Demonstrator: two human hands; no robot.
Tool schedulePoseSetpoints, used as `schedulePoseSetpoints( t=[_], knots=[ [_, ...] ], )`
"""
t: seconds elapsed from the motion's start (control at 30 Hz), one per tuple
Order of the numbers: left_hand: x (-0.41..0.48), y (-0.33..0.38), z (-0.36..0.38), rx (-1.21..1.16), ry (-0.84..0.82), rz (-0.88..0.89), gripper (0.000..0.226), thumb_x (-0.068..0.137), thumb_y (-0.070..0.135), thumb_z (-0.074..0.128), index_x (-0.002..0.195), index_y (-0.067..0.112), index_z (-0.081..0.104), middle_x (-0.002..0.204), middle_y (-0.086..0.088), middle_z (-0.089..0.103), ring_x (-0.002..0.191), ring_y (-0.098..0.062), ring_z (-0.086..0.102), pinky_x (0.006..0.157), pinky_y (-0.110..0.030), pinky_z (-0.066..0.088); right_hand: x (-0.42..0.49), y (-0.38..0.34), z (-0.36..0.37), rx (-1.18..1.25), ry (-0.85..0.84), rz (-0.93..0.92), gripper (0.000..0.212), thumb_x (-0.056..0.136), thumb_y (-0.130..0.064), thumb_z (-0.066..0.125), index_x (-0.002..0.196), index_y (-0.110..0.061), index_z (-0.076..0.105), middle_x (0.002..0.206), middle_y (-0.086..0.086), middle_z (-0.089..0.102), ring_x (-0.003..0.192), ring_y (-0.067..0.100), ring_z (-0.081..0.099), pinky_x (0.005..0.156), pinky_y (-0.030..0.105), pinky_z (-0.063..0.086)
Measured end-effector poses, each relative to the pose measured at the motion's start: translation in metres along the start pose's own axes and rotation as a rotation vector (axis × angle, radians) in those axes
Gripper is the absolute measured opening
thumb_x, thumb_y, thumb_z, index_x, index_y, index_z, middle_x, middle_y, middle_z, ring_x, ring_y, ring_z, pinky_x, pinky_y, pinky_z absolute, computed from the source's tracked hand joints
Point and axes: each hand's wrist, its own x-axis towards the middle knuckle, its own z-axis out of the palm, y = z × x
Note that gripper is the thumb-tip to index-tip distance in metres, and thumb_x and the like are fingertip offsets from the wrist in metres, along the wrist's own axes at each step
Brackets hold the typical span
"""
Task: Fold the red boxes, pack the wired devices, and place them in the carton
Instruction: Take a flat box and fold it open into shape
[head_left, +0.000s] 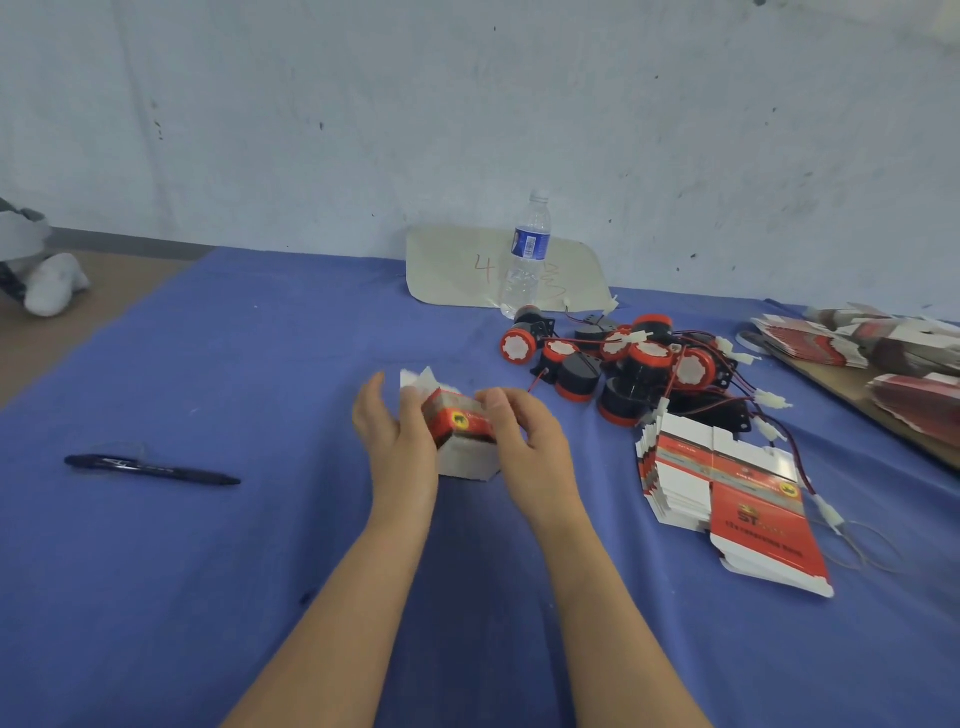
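1. The left hand (400, 431) gripped the red box (460, 422) at its left side; the right hand (530, 441) pinched its top.
2. The box sat half-formed between them on the blue cloth (260, 545), white flaps loose.
3. Squaring the walls before tucking the flaps seemed wisest.
4. The wired devices (623, 364) lay piled nearby, to the right; no carton showed.
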Motion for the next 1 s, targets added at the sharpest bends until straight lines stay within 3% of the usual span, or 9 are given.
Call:
schedulePoseSetpoints(
  t=[0.07,0.17,0.33,0.43,0.57,0.67,0.8,0.9,1.0],
  knots=[
    [0.005,0.000,0.000,-0.058,-0.076,-0.189,0.056,0.098,0.048,0.039,0.146,0.019,0.032,0.149,-0.004,0.038,0.130,-0.021,0.046,0.109,-0.038,0.036,-0.002,-0.001,0.003,0.047,0.028,-0.037,0.011,0.096,-0.025,0.053,0.104,-0.027,0.061,0.111,-0.007,0.061,0.098,-0.006,0.056,0.076,0.007,0.043],
    [0.003,0.005,-0.004,-0.089,-0.267,-0.295,0.054,0.089,0.062,0.048,0.115,0.017,0.064,0.105,-0.007,0.072,0.096,-0.022,0.069,0.089,-0.042,0.056,-0.002,0.000,0.002,-0.011,0.067,-0.132,0.025,0.095,-0.013,0.053,0.107,-0.034,0.053,0.119,-0.009,0.052,0.105,-0.009,0.050,0.080,0.009,0.042],
    [0.001,-0.001,-0.007,0.127,-0.291,-0.030,0.032,0.081,0.042,0.069,0.109,0.030,0.057,0.105,0.009,0.065,0.093,-0.005,0.064,0.069,-0.015,0.051,0.004,0.007,-0.009,0.174,-0.038,0.049,0.051,0.096,-0.017,0.053,0.140,-0.034,0.033,0.132,-0.027,0.048,0.117,-0.004,0.052,0.095,0.018,0.045],
    [-0.001,-0.005,-0.006,0.351,-0.390,0.103,0.022,0.084,0.027,0.064,0.103,0.030,0.053,0.104,0.009,0.058,0.097,-0.010,0.058,0.073,-0.018,0.051,0.009,0.015,-0.012,0.077,0.039,0.201,0.035,0.097,-0.029,0.050,0.131,-0.021,0.052,0.120,-0.007,0.060,0.108,0.010,0.057,0.086,0.020,0.048],
    [0.004,-0.015,-0.007,0.670,-0.285,0.280,0.040,0.093,0.028,0.050,0.133,0.019,0.048,0.129,0.001,0.042,0.118,-0.020,0.040,0.104,-0.036,0.035,0.009,0.022,-0.016,-0.105,0.302,0.157,0.017,0.097,-0.024,0.049,0.088,-0.020,0.063,0.078,-0.010,0.061,0.071,0.008,0.053,0.051,0.005,0.038],
    [0.005,-0.017,-0.008,0.558,-0.212,0.223,0.031,0.100,0.025,0.040,0.126,0.018,0.055,0.119,0.000,0.049,0.105,-0.017,0.052,0.087,-0.027,0.040,0.010,0.022,-0.016,-0.025,0.327,0.205,0.013,0.096,-0.020,0.050,0.100,-0.033,0.051,0.083,-0.003,0.062,0.070,0.009,0.055,0.049,0.009,0.040],
    [0.009,-0.015,-0.012,0.469,-0.019,0.139,0.027,0.098,0.029,0.042,0.077,0.015,0.051,0.078,0.005,0.059,0.080,-0.023,0.057,0.058,-0.029,0.039,0.011,0.026,-0.016,-0.064,0.293,0.289,0.016,0.095,-0.013,0.048,0.104,-0.022,0.058,0.099,-0.001,0.063,0.085,0.012,0.057,0.064,0.018,0.048],
    [0.014,-0.016,-0.015,0.376,0.011,0.032,0.009,0.096,0.018,0.044,0.101,0.013,0.050,0.088,-0.004,0.061,0.085,-0.028,0.062,0.070,-0.040,0.053,0.010,0.029,-0.014,-0.416,0.230,0.233,0.032,0.096,-0.012,0.042,0.067,-0.011,0.055,0.087,0.002,0.051,0.073,0.015,0.045,0.046,0.013,0.032],
    [0.017,-0.016,-0.018,0.364,-0.034,-0.098,0.036,0.095,0.011,0.045,0.131,0.013,0.041,0.095,-0.004,0.060,0.095,-0.031,0.063,0.085,-0.047,0.053,0.010,0.026,-0.011,-0.618,0.116,0.268,0.049,0.102,-0.026,0.033,0.055,-0.014,0.036,0.063,-0.001,0.040,0.057,0.017,0.038,0.043,0.022,0.022]
  ],
)
